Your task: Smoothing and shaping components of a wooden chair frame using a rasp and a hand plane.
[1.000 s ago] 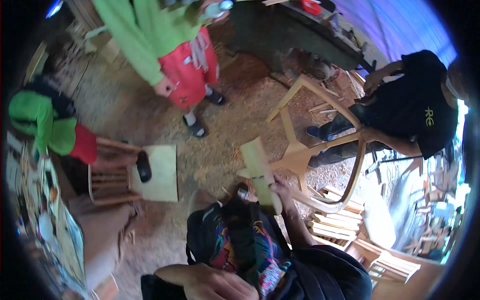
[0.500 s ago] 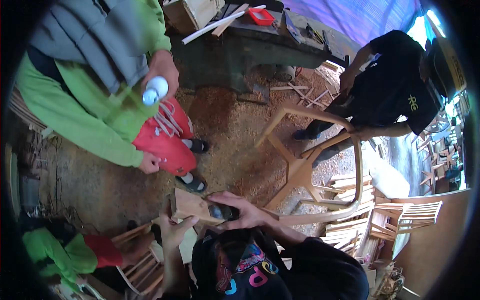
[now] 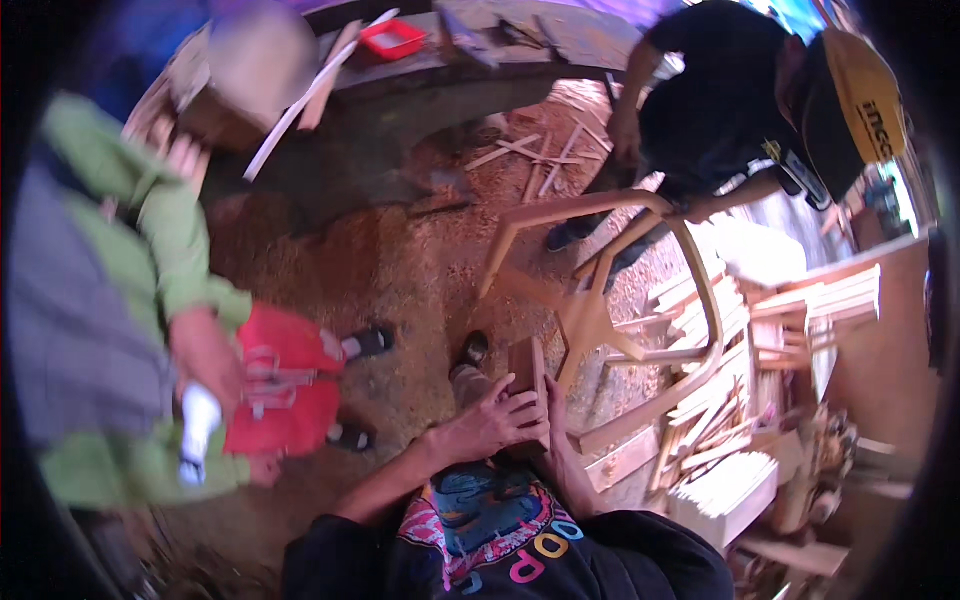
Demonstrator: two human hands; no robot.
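Note:
Both of my hands are closed around a reddish-brown wooden block [image 3: 527,362] with a paler edge, held upright in front of my chest. My left hand [image 3: 492,420] wraps its fingers across the block's near face. On the other side my right hand [image 3: 562,440] grips along its right edge; part of that hand is hidden behind the block. Just beyond and to the right stands a curved wooden frame [image 3: 712,310] with crossed inner pieces, apart from my left hand and close to my right.
A co-worker in a dark shirt [image 3: 715,100] holds the frame's far side. At left, a person in a green sleeve [image 3: 180,240] holds a white bottle [image 3: 198,425]. Stacked wood strips [image 3: 690,340] lie at right; a workbench [image 3: 590,50] with a red tray [image 3: 392,40] stands behind.
My hands and the block have shifted right, and the block has turned upright. The dark piece beside my right hand no longer shows. The person in green now appears farther left, the bottle lower.

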